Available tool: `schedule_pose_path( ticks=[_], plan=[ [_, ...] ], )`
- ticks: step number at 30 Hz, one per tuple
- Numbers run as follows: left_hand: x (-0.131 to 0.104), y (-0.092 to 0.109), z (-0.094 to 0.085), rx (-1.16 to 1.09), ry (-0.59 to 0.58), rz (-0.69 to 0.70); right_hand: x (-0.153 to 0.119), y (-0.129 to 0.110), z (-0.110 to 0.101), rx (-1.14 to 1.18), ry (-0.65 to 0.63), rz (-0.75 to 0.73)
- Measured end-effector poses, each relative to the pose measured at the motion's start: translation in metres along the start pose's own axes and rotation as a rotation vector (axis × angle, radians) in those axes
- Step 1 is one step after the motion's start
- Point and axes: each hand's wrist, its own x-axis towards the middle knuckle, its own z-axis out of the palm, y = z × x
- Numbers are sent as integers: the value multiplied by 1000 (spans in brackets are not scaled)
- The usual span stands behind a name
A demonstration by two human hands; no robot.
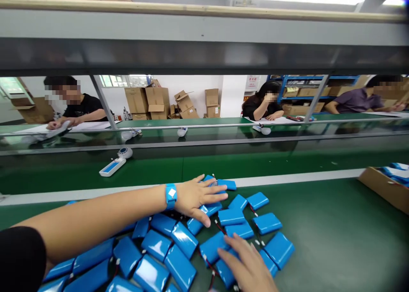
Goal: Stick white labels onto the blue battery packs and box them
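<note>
At the bottom centre of the frame the right hand (247,262) lies flat and open on the blue battery packs (179,249), gripping none. Above it, the left hand (200,197) spreads open-fingered across packs at the heap's upper edge on the green worktop (335,236).

The left arm stretches in from the lower left, bare below a short black sleeve, with a blue band around the wrist. The left hand (196,195) lies palm down, fingers spread and flat, gripping nothing. The right hand (247,264) enters from the bottom edge, palm down, fingers extended forward and loosely together.
</note>
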Motion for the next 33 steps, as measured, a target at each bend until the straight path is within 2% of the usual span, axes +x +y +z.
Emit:
schedule_pose_path(
  ticks=[3,4,6,8,11,13,15,18,21,24,27,30,32,33],
  plan=[
    [-13,12,2,-29,-4,-7,19,8,-12,96,-110,328],
    [-16,15,3,-16,-3,0,27,8,-15,101,-181,381],
    [-22,17,3,22,0,22,41,4,-21,98,-320,390],
    [-24,15,1,23,-18,32,47,2,-25,111,-391,349],
    [-16,5,-5,-51,26,-116,43,0,-29,169,-357,299],
    [-3,-3,-6,-93,107,-283,38,-1,-30,240,-342,228],
    [13,-9,-1,-116,128,-380,36,-5,-30,314,-376,142],
    [34,-13,5,-146,68,-355,38,-4,-28,348,-298,82],
    [33,-7,-3,-155,45,-300,45,17,-27,299,-135,142],
    [-6,19,-20,-141,108,-343,57,50,-25,200,-41,279],
    [-80,76,-25,-109,195,-391,70,72,-13,131,-64,362],
    [-160,148,-2,-157,189,-404,77,79,4,124,-141,338],
    [-196,184,26,-224,148,-485,79,83,11,136,-169,332],
    [-207,195,41,-245,135,-540,80,85,13,148,-180,342]
  ],
)
